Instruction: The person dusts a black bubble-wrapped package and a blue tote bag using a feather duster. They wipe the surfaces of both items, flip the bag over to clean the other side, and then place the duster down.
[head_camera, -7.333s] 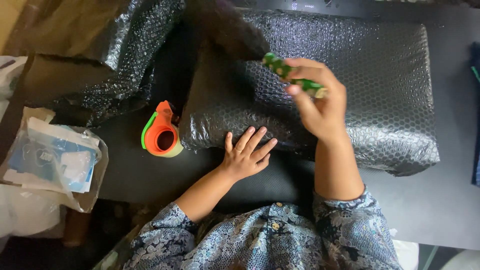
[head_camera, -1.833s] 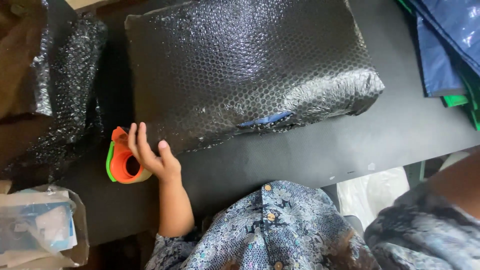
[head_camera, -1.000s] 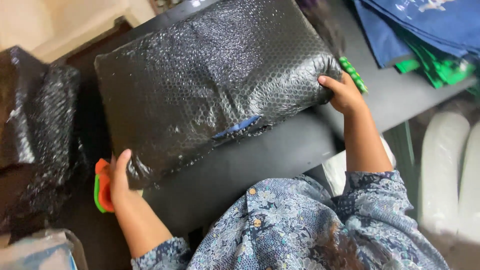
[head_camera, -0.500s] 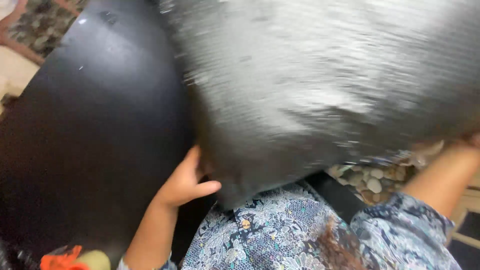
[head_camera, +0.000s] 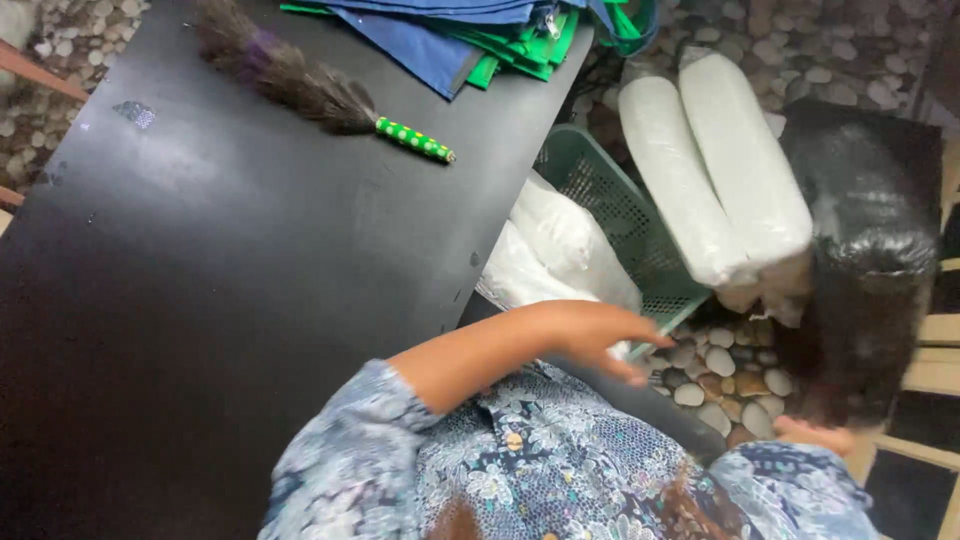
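A black bubble-wrapped package stands on end over the pebble floor to the right of the black table. My right hand is at its lower end and grips it from beneath; only part of the hand shows. My left hand reaches out past the table's right edge, fingers apart and holding nothing, just in front of a green plastic basket. The left hand is clear of the package.
The basket holds white plastic bags. Two white wrapped rolls lean beside it. On the table's far side lie a feather duster with a green dotted handle and a stack of blue and green cloth bags.
The package has been lifted off the table and swung to the right, down beside the basket. My left hand has let go of it. The view has turned right; the tape dispenser is out of sight.
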